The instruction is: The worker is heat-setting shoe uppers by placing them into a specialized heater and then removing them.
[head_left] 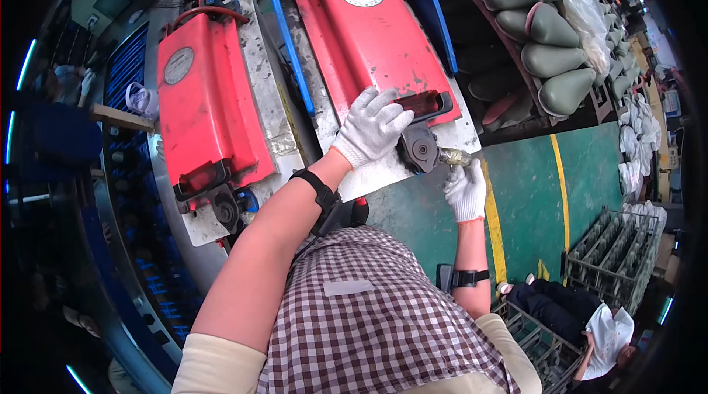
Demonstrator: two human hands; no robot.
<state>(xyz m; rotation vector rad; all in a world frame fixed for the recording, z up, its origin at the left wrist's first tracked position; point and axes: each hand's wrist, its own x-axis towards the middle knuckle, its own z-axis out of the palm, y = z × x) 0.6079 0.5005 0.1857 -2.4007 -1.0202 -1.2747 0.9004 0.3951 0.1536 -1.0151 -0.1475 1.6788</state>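
In a white knit glove, my left hand (372, 127) lies on the near end of a red machine cover (376, 32), its fingers out and slightly bent beside a black bracket (441, 105). My right hand (466, 189), gloved too, is closed on the end of a short lever handle (453, 156), which looks wrapped in worn yellowish tape. The lever joins a dark round pivot (423, 148) at the cover's near edge. The red cover stands on a scuffed whitish plate (361, 181). Whatever lies beneath the cover is hidden.
A second red machine (210, 99) with a like bracket stands to the left. Blue bars (287, 32) run between the machines. Grey-green boot-like shapes (557, 58) fill a rack at right. A wire cart (616, 254) and a person (608, 327) are on the right, near the green floor (523, 180).
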